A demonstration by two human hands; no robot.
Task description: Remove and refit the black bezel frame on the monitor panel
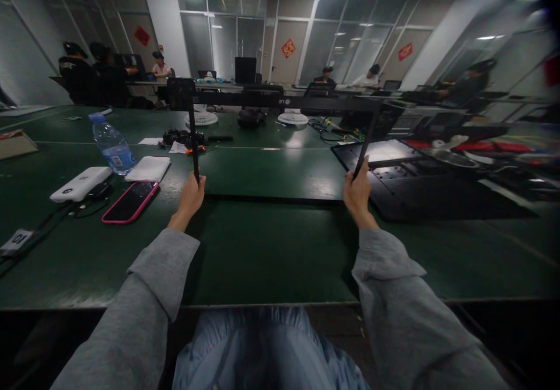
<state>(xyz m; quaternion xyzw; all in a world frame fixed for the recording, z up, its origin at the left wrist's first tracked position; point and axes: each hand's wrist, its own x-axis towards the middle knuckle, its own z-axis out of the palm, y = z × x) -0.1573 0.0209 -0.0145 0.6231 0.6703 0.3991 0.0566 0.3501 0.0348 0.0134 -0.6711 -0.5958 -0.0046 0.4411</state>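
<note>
A thin black monitor bezel point(245, 100), a hollow rectangle with a small LG logo upside down on its far bar, stands tilted up over the green table point(271, 250). My left hand point(189, 200) is closed around its left side bar, low down. On the opposite side, my right hand point(357, 196) grips the right bar with the thumb pointing up along it. The bezel's near bar point(275, 199) runs between both hands, close to the tabletop. To the right of my right hand lies a black monitor panel or back cover point(437, 194), flat on the table.
At left are a pink-edged phone point(131, 203), a white power bank point(81, 184), a folded white cloth point(149, 169) and a water bottle point(112, 143). Cables point(328, 127) and blurred parts point(455, 152) lie at back right. Several people work at far tables.
</note>
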